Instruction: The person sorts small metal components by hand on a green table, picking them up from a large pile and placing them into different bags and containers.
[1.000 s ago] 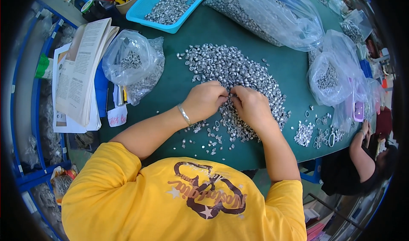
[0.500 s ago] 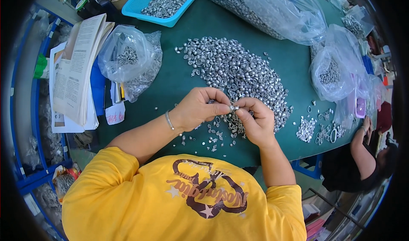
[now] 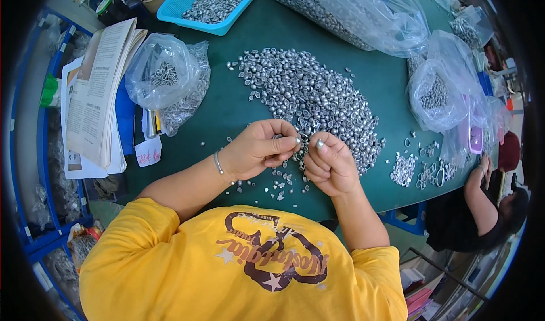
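A pile of small silver dome-shaped metal pieces [image 3: 309, 88] covers the middle of the green table [image 3: 227, 102]. At its near edge, my left hand [image 3: 265, 145] has thumb and forefinger pinched together. A silvery glint shows at their tips, but whatever they hold is too small to name. Close by on the right, my right hand [image 3: 334, 165] is closed, with its thumb pressed on the curled fingers and a shiny spot at the thumb tip. What sits inside that grip is hidden. A narrow gap separates the two hands. Loose metal bits [image 3: 278, 187] lie below them.
A blue basket [image 3: 224, 28] of metal pieces stands at the back. Clear bags [image 3: 159, 74] flank the pile on the left, others [image 3: 434, 94] on the right. Papers [image 3: 99, 94] rise at far left. Small heaps [image 3: 403, 170] and rings [image 3: 428, 176] lie right, near another person's arm [image 3: 479, 199].
My hands were touching at the fingertips over a small silver piece. Now they are apart, and my right fingers have curled in further. The whole view has shifted slightly.
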Tool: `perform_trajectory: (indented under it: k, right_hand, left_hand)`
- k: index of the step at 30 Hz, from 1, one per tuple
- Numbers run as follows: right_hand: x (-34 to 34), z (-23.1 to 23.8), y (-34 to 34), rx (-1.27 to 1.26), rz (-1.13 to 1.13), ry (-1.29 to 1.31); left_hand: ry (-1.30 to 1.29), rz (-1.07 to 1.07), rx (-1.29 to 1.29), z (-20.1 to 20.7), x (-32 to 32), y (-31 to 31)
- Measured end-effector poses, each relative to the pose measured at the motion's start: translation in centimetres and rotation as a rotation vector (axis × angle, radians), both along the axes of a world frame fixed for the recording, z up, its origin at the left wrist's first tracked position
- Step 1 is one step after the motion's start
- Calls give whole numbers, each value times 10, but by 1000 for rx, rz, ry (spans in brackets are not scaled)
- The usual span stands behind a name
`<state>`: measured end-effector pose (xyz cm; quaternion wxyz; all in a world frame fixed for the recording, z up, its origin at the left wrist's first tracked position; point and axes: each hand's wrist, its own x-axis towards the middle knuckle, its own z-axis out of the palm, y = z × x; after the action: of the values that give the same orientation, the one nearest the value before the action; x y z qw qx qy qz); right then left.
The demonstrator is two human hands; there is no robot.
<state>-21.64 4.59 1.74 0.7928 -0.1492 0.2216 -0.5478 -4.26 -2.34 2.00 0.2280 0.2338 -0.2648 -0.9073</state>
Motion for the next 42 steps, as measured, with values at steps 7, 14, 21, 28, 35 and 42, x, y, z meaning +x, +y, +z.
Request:
perform_trajectory:
  k: [7, 14, 21, 28, 35, 42]
  right_hand:
    - [1, -1, -2, -43, -15, 33]
    - [-9, 1, -18, -93, -34, 44]
    - [4, -3, -76, -788, -316, 1969]
    - [4, 0, -80, -907, -79, 2252]
    - [1, 5, -59, -436, -113, 1661]
    - [-6, 10, -39, 269, 60, 333]
  left_hand:
    - [5, 22, -36, -4, 9, -6]
    - [-333, 172, -137, 2, 16, -41]
    - [-920, 215, -1443, -17, -16, -70]
    - [-984, 210, -1538, -24, -15, -63]
    - [-744, 183, -1252, -13, -2, -53]
    - [-417, 97, -440, 1, 5, -26]
